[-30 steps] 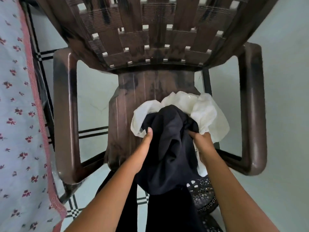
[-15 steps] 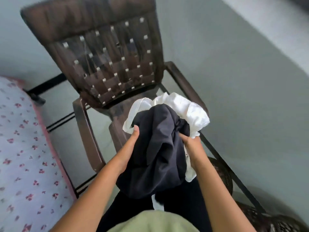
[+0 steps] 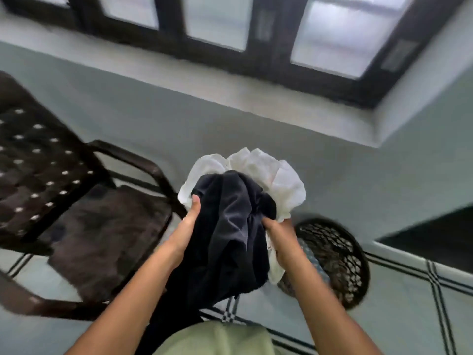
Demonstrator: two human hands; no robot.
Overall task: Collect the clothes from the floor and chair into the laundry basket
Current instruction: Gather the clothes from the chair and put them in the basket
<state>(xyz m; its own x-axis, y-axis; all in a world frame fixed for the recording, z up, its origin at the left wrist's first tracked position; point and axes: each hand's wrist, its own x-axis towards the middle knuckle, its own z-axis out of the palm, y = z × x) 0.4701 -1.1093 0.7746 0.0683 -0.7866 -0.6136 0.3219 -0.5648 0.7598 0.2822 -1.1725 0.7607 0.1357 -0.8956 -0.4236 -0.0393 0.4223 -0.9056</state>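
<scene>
We hold a bundle of clothes in the air in front of us: a dark garment [image 3: 230, 234] bunched over a white garment [image 3: 276, 175] that puffs out behind and to the right of it. Our left hand [image 3: 188, 226] presses flat against the bundle's left side, thumb up on the dark cloth; our right hand [image 3: 280, 239] is curled into the folds on the right, gripping both pieces. The bundle hangs clear of everything, between the chair [image 3: 84, 213] on the left and the laundry basket [image 3: 332, 262] on the floor, just beyond our right wrist. The chair seat looks bare, though blur hides detail. We judge this to be the carrying step, the chair's clothes in hand. Next we need to swing the bundle right, bring it over the basket's open rim and let go with both hands.
</scene>
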